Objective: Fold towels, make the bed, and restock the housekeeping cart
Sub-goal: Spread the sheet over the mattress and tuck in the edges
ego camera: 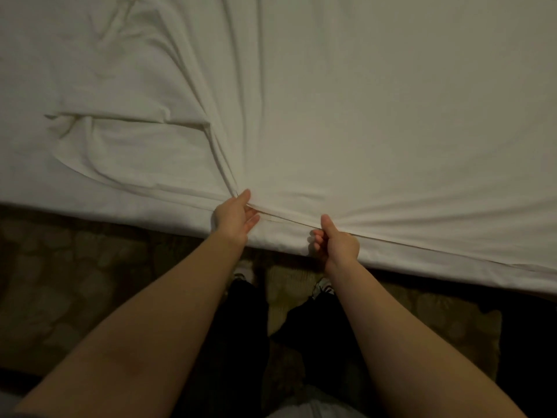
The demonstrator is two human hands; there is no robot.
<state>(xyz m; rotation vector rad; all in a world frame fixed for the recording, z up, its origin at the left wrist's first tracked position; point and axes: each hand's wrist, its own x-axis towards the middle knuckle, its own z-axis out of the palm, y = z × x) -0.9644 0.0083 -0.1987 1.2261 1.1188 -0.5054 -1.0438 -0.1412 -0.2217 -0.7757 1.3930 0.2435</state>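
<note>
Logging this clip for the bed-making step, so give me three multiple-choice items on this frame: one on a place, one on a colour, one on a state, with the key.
1. Where is the sheet most rumpled?
A) on the person's left
B) on the person's right
C) down on the floor

2. What colour is the sheet?
A) blue
B) white
C) red stripes

3. What is the right hand doing?
A) hanging idle
B) lying flat on a pillow
C) gripping the sheet's edge

Key: 1 A, deep folds fan out beyond the left hand, while the other side lies smooth. 2 B, it is plain white throughout. 3 C, its fingers curl round the edge with the thumb on top.
</note>
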